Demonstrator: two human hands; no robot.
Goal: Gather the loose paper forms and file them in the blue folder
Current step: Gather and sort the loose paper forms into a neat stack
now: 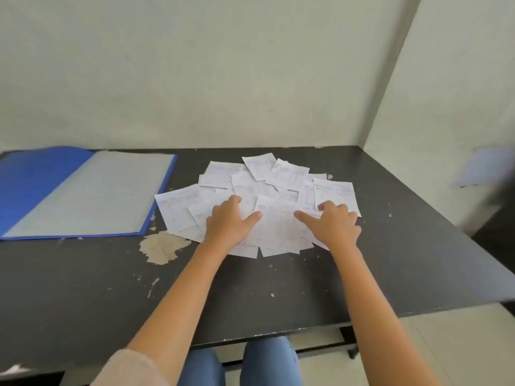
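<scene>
Several loose white paper forms lie in an overlapping, scattered heap at the middle of the black table. My left hand rests flat on the heap's left side, fingers spread. My right hand rests flat on the right side, thumb pointing inward. Neither hand grips a sheet. The blue folder lies open at the far left of the table, its clear inner pocket page facing up, well apart from both hands.
The black table has chipped paint, with a large bare patch just left of the forms. Walls close off the back and right. My knees in blue jeans show below the table's front edge.
</scene>
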